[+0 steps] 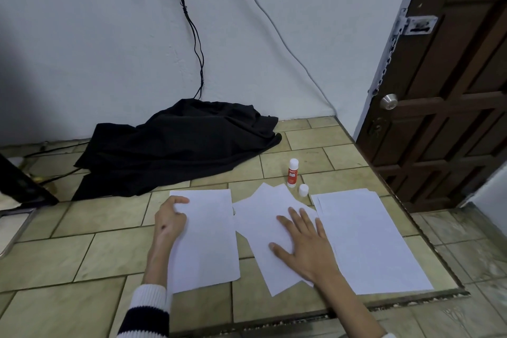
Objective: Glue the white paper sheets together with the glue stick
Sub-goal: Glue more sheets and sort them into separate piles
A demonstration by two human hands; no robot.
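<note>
Glue stick [292,172] label unreadable; left fingers [178,202] partly under sheet [205,239].

Tiled floor [90,252] holds three lots of white sheets [367,239], upright glue stick [292,172] w/ cap [303,190] beside (off), black cloth [175,145].

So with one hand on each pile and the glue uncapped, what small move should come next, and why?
Probably the right hand lifts off the middle sheets and reaches for the glue stick. It stands upright beyond them with its cap off beside it, and the left hand holds the left sheet by its edge, so neither hand holds glue yet.
</note>
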